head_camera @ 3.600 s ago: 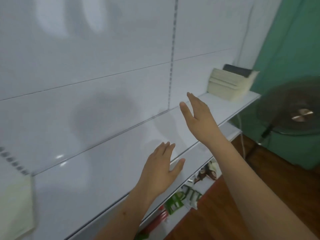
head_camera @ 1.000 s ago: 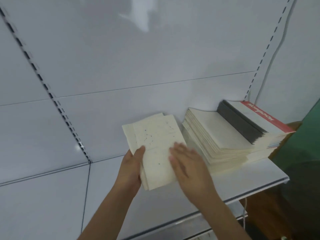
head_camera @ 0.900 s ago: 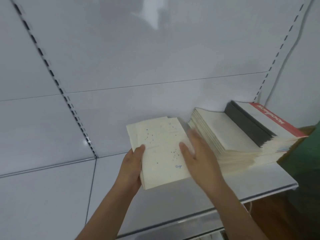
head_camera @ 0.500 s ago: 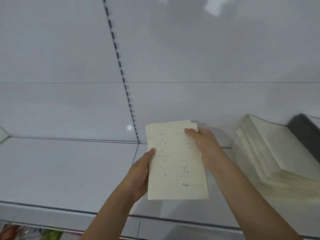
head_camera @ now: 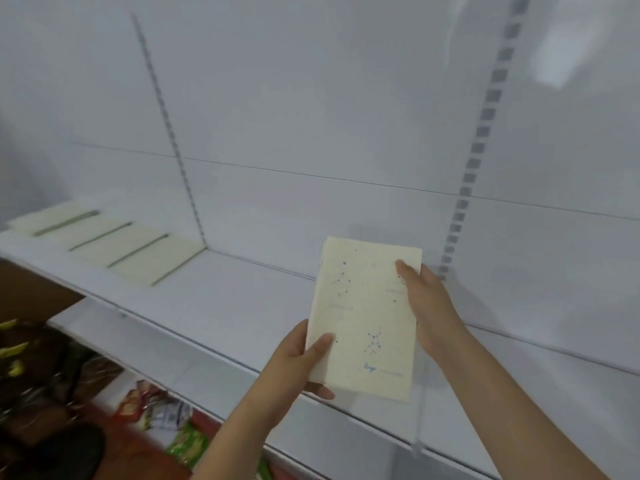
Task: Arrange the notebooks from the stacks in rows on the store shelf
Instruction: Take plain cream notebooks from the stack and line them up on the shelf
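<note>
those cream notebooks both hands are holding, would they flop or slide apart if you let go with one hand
Probably a little floppy: the held notebooks look thin and soft-covered. The left hand grips a bottom corner, and the right hand holds the far edge. The edges look slightly offset, so they might slide apart under a one-handed grip. They seem light for their size.

Held cream notebooks speckled with blue constellation dots and blue script, above a white shelf bearing plain cream notebooks.
</note>
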Available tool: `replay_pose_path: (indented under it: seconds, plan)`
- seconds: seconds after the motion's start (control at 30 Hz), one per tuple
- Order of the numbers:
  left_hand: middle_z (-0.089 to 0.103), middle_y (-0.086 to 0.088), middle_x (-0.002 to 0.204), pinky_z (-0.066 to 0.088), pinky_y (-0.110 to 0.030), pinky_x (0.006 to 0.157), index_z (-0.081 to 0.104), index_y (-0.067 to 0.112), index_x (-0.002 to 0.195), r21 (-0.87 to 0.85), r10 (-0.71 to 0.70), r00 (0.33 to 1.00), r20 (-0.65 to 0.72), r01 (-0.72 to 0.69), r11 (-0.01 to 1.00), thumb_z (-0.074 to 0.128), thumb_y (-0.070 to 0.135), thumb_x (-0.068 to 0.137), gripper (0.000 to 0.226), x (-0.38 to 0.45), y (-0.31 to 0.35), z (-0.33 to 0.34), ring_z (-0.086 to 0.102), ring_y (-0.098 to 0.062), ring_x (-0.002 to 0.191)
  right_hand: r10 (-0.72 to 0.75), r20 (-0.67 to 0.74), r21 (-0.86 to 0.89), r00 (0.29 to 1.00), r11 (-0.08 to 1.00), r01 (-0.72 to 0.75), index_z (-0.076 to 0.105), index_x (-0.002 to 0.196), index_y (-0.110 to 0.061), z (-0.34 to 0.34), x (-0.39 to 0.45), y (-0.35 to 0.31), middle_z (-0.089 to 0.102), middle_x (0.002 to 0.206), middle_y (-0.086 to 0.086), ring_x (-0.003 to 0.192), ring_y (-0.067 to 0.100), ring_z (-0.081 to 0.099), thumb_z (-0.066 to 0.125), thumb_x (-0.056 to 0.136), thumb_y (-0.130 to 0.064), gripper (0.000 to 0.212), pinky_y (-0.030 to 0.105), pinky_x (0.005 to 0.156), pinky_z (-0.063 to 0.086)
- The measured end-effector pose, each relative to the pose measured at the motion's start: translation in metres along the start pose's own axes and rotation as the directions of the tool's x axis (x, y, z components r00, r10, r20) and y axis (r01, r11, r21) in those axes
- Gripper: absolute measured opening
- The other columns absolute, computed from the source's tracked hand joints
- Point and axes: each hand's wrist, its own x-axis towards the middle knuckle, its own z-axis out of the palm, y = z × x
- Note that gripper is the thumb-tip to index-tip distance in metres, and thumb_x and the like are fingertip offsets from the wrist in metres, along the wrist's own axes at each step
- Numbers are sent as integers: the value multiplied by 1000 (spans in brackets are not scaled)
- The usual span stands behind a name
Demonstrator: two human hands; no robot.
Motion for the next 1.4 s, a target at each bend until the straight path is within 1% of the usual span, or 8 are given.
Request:
replay_pose_path:
  seconds: [0.23, 0.37, 0.5, 0.73, 0.83, 1.03, 1.2, 1.4]
  plan:
    - [71, -3, 108, 59, -36, 63, 59, 24, 122, -78, -47, 977, -207, 32, 996, 61, 29, 98, 25, -26, -16, -152, 71, -21, 89, 2, 141, -72, 990, 997, 8, 68, 103, -22, 174, -2, 28, 73, 105, 2, 94, 22, 70, 60, 97, -23, 10, 45, 90, 54]
    - [73, -12, 105, 59, -33, 64, 61, 8, 121, -191, -92, 936, -340, 27, 981, 55, 19, 101, 24, -39, -27, -230, 71, -23, 86, 25, 160, -3, 987, 1000, -25, 66, 107, -17, 258, -2, 45, 72, 104, 5, 94, 26, 69, 59, 98, -21, 12, 44, 84, 56]
    - [70, -15, 107, 60, -35, 65, 57, 15, 121, -132, -51, 904, -424, -6, 991, 45, 19, 105, 21, -47, -31, -292, 73, -25, 85, 48, 224, 42, 973, 997, -59, 64, 107, -19, 333, 7, 61, 72, 101, 3, 90, 23, 69, 58, 99, -21, 10, 37, 73, 54]
    - [70, -5, 85, 52, -24, 55, 58, 14, 120, -58, -16, 836, -549, -18, 998, 36, 19, 107, 26, -17, -32, -399, 68, -15, 67, 134, 389, 38, 912, 986, -162, 60, 107, -26, 461, 61, 95, 69, 109, 1, 101, 22, 66, 50, 103, -23, 11, 43, 88, 53]
    - [69, -10, 99, 57, -28, 63, 58, 17, 122, -41, -37, 801, -598, 15, 999, 36, 22, 107, 27, 13, -24, -453, 71, -17, 75, 175, 430, 50, 886, 975, -217, 60, 108, -26, 521, 99, 104, 68, 110, 2, 101, 23, 66, 50, 103, -24, 11, 46, 92, 52]
    - [71, -11, 106, 61, -36, 77, 57, 20, 121, -39, -82, 737, -671, 75, 996, 45, 17, 105, 20, 68, 5, -564, 74, -22, 85, 178, 490, 97, 854, 962, -255, 61, 113, -22, 638, 163, 107, 69, 108, 0, 97, 20, 67, 49, 103, -20, 16, 35, 75, 52]
    - [71, 1, 105, 61, -28, 72, 61, 30, 116, -10, -68, 641, -765, 94, 996, 48, 13, 103, 24, 101, 3, -637, 73, -10, 86, 147, 570, -105, 809, 989, -106, 63, 106, -32, 712, 201, 122, 71, 108, -4, 99, 18, 67, 45, 103, -21, 21, 41, 87, 53]
    - [65, 3, 114, 62, -28, 73, 60, 31, 118, 96, -56, 628, -776, 205, 974, 52, 13, 101, 26, 147, -15, -734, 68, -14, 94, 199, 569, -259, 798, 964, -56, 69, 100, -26, 773, 242, 149, 75, 98, -4, 91, 16, 71, 49, 101, -13, 24, 27, 68, 55]
